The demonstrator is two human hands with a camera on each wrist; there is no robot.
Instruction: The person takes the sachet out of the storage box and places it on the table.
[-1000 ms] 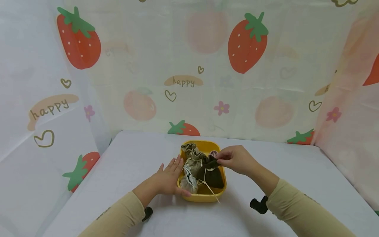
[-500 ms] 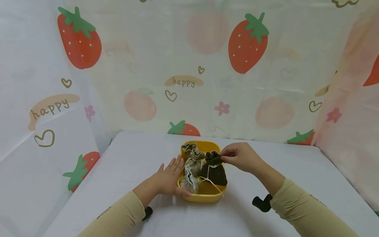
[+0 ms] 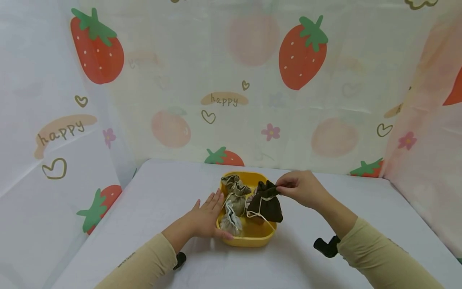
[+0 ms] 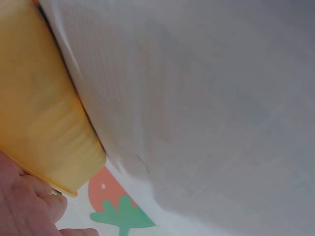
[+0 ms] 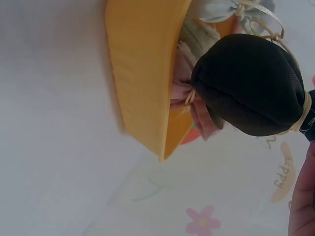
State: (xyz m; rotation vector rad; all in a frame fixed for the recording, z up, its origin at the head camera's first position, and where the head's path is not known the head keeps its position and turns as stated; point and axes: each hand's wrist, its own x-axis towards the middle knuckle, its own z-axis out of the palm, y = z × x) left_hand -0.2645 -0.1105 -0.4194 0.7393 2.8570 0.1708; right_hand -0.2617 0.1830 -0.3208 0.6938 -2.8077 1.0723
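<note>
A dark brown drawstring pouch (image 3: 267, 208) hangs from my right hand (image 3: 301, 188), whose thumb and fingertips pinch its gathered neck. The pouch overlaps the right rim of a yellow plastic bin (image 3: 249, 241) and, in the right wrist view, appears raised above it. My left hand (image 3: 205, 216) lies with straight fingers along the bin's left side, its thumb at the front rim. Inside the bin are an olive pouch (image 3: 238, 202), a pale grey pouch (image 3: 231, 222) and a pink pouch (image 5: 184, 91), which the dark pouch partly hides in the head view.
The bin stands on a white-covered table (image 3: 173, 188). Behind it hangs a backdrop (image 3: 231, 128) printed with strawberries, flowers and hearts, and similar sheets close off both sides. Black wrist-camera mounts (image 3: 326, 245) show beneath the forearms.
My right hand has moved right and slightly up, lifting the dark brown pouch from inside the bin toward its right rim. The left hand and the bin have stayed in place.
</note>
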